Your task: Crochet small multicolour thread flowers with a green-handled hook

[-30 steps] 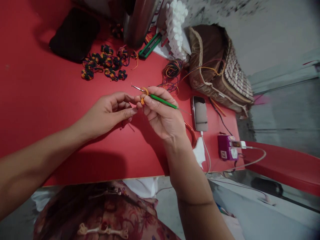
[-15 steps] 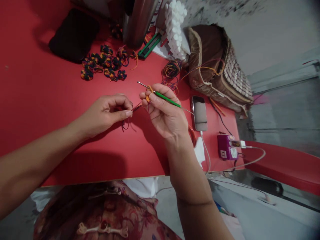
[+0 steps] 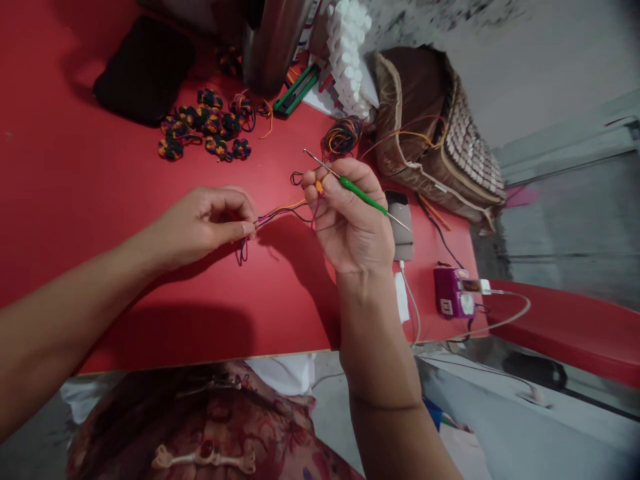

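Observation:
My right hand (image 3: 350, 207) is closed on a crochet hook (image 3: 363, 194) with a green grip and a metal shaft, its hooked tip pointing up and left. Between the same fingers sits a small orange piece of crochet (image 3: 319, 187). Multicoloured yarn (image 3: 281, 210) in orange, purple and dark strands stretches from there to my left hand (image 3: 215, 217), which pinches it between thumb and fingers. A short loop of yarn hangs below the left fingertips. Behind the right hand, a tangled bundle of yarn (image 3: 342, 137) lies on the red table (image 3: 210, 327).
Several small crocheted flowers (image 3: 213, 122) lie at the back left, by a black pouch (image 3: 145, 70). A green box cutter (image 3: 296, 92) rests beside a metal flask (image 3: 275, 50). Right of my hand are a phone (image 3: 403, 247) on a cable, a brown bag (image 3: 425, 127) and a purple adapter (image 3: 453, 293).
My right hand has moved right with the hook and the orange piece, while my left hand has shifted slightly left. More yarn now shows between them.

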Motion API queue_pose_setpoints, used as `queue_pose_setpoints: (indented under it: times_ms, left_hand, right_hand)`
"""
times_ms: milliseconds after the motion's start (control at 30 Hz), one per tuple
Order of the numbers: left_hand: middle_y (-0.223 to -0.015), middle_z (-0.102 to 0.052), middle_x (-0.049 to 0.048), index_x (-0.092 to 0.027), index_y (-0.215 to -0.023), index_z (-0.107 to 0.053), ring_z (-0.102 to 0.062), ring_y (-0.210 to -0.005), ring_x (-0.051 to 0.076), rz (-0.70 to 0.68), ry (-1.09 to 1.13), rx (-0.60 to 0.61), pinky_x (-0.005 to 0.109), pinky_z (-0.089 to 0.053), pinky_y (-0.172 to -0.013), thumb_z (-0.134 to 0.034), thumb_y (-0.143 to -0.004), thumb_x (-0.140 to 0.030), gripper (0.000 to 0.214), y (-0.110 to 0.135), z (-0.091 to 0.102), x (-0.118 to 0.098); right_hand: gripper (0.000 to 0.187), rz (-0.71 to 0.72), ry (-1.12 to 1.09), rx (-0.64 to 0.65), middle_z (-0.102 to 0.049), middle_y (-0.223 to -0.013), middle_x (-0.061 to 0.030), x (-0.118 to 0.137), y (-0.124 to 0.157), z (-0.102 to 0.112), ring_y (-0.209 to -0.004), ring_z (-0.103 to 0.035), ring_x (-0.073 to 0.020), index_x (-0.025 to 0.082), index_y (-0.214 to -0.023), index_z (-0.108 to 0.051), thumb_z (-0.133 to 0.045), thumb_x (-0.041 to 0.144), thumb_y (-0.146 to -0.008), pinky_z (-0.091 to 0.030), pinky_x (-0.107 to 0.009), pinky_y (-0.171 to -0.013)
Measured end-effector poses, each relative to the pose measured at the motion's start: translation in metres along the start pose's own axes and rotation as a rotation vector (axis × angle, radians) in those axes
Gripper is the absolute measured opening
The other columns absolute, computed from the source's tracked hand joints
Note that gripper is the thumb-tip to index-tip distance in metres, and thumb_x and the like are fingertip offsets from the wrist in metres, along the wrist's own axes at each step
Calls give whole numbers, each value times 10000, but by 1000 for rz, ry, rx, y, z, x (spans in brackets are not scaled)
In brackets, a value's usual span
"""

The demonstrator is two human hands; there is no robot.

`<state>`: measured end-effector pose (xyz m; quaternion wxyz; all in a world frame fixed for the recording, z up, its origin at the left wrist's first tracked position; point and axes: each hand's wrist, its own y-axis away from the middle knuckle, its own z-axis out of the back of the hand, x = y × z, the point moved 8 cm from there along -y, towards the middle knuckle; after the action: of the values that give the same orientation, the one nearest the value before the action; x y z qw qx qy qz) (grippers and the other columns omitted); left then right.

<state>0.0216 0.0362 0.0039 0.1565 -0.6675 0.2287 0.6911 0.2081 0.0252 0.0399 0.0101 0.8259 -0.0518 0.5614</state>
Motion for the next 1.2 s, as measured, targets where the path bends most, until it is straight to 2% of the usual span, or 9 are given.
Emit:
queue_pose_setpoints:
  times_ms: [133,267,367,533,700,833,967,1100,1200]
  left_hand:
    - [-869,-791,86,-195,-735,-742,-753,-743,229,150,383,-75,307,-598,-594,-859,-762,-233,127,1,3,12]
    - [-775,-802,86,-173,-770,-764,-704,-530,183,177,428,-22,283,-559,-505,-864,-773,-255,129,0,2,11]
    - [-709,-755,63,-163,-718,-722,-672,-500,136,191,473,-7,217,-445,-446,-849,-765,-193,138,0,3,9]
    - [-699,-702,26,-167,-712,-750,-330,-405,14,267,583,16,229,-330,-435,-895,-744,-163,149,3,-4,12]
    - [-620,-582,33,-194,-738,-791,-455,-499,111,282,479,169,273,-260,-455,-1001,-769,-403,298,11,-21,6]
    - [-553,-435,-12,-183,-755,-810,-365,-500,97,214,579,248,277,-261,-461,-1029,-773,-552,429,16,-26,-9]
    - [-563,-291,-81,-217,-891,-781,-235,-501,67,106,743,103,202,-203,-420,-986,-861,-367,256,9,-14,-19]
    - [-661,-478,-87,-270,-1155,-814,-288,-505,50,188,789,-67,165,-276,-434,-818,-968,-259,187,2,-8,-3]
    - [-675,-543,-71,-251,-1123,-857,-281,-499,38,237,753,-99,168,-274,-439,-852,-937,-247,186,1,-12,12]
  right_hand:
    - [152,-18,-19,-38,-847,-878,92,-1,2,2,-979,-871,-122,326,-891,-799,-867,191,-883,-720,-248,-943]
    - [176,-65,-14,-42,-831,-923,62,-4,2,5,-1045,-859,-180,320,-909,-744,-900,249,-867,-710,-354,-1039]
    - [208,-93,-9,-68,-814,-908,55,-5,2,7,-1094,-839,-191,335,-890,-732,-917,256,-834,-701,-339,-1061]
    - [237,-91,-1,-25,-828,-875,91,-7,-2,8,-1073,-847,-181,373,-871,-751,-938,247,-801,-713,-298,-1035]
    - [226,-54,28,-36,-834,-889,87,-10,-6,14,-1091,-864,-208,384,-893,-768,-928,241,-823,-716,-375,-1093]
    - [222,-27,54,-55,-827,-872,64,-13,-4,12,-1022,-861,-209,337,-894,-766,-942,247,-793,-740,-384,-1029]
    - [209,-53,46,53,-846,-888,59,-21,2,-6,-987,-858,-199,341,-892,-770,-946,248,-829,-751,-357,-962]
    - [192,8,15,119,-832,-920,50,-20,11,-19,-938,-839,-188,373,-857,-817,-989,293,-836,-748,-340,-909]
    - [233,24,80,138,-821,-958,17,-18,15,-22,-974,-834,-234,381,-820,-812,-1039,336,-790,-750,-421,-953]
